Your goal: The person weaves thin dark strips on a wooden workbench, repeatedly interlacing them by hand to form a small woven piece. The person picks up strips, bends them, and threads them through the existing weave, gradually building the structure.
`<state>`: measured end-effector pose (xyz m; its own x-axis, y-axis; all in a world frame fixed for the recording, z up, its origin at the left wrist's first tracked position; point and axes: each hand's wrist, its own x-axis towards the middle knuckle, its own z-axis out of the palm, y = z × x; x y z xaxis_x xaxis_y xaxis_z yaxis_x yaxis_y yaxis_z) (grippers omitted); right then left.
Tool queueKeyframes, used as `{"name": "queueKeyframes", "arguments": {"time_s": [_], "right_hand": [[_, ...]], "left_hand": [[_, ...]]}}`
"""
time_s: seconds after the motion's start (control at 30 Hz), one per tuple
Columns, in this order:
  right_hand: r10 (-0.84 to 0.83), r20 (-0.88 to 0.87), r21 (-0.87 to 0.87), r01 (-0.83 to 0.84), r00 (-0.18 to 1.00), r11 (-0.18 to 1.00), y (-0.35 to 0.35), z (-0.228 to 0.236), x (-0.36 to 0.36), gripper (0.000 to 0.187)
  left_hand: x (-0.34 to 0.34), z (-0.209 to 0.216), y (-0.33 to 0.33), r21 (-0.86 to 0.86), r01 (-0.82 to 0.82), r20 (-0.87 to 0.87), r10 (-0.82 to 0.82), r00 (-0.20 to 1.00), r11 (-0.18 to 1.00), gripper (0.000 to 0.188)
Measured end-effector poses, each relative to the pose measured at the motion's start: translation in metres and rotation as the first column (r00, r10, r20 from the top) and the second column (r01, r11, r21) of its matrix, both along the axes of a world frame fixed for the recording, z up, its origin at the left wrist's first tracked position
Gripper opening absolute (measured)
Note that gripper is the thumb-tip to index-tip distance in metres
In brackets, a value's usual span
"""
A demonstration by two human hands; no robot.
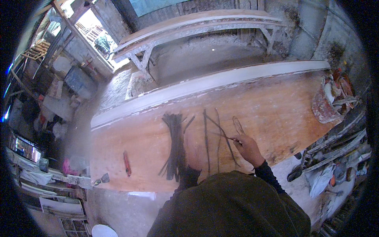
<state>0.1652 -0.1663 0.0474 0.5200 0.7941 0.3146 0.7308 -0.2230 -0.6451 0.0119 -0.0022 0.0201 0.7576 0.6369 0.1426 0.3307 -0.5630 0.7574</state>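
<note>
A bundle of dark, thin strips (173, 146) lies on the wooden tabletop (272, 102), pinched in at the middle and fanned out at its far end. Just to its right is my left hand (193, 152), smeared by motion, so its fingers do not show clearly. My right hand (248, 149) is closed, with thumb and fingertips pinching a thin dark strand. Beyond those fingers lies a narrow loop (238, 125). Between my hands several loose strips (207, 138) are spread on the wood, some of them crossing.
To the left lie a red, knife-like tool (126, 164) and a small scraper (101, 179). A stained bucket (325, 103) full of odds and ends stands at the right end. A pale raised board (205, 84) runs along the far edge. Behind it is a long bench (197, 25).
</note>
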Motion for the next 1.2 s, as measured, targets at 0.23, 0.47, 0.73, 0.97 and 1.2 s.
{"name": "queueKeyframes", "arguments": {"time_s": [0.23,0.47,0.73,0.97,1.2], "right_hand": [[0.150,0.052,-0.061,-0.147,0.987,0.987,0.018,0.006,-0.025,0.010],[0.042,-0.090,0.084,-0.034,0.995,0.996,0.015,0.024,-0.020,0.014],[0.174,-0.219,-0.201,-0.219,0.960,0.955,-0.004,0.024,0.008,0.020],[0.077,-0.531,-0.208,-0.218,0.844,0.954,-0.024,0.037,0.022,0.030],[0.097,-0.457,-0.235,-0.225,0.884,0.946,-0.007,0.015,0.014,0.033]], "left_hand": [[-0.009,0.063,-0.022,0.423,0.023,-0.109,0.026,0.994,0.906,0.033],[-0.048,0.024,0.023,-0.116,0.052,-0.072,-0.061,0.996,0.992,0.020],[-0.087,-0.004,0.051,0.022,-0.157,-0.109,0.159,0.981,0.987,0.015],[-0.101,0.029,0.060,-0.196,-0.354,0.131,0.383,0.915,0.914,0.018],[-0.073,0.021,0.050,-0.851,0.465,0.439,0.819,0.370,0.246,0.034]]}}
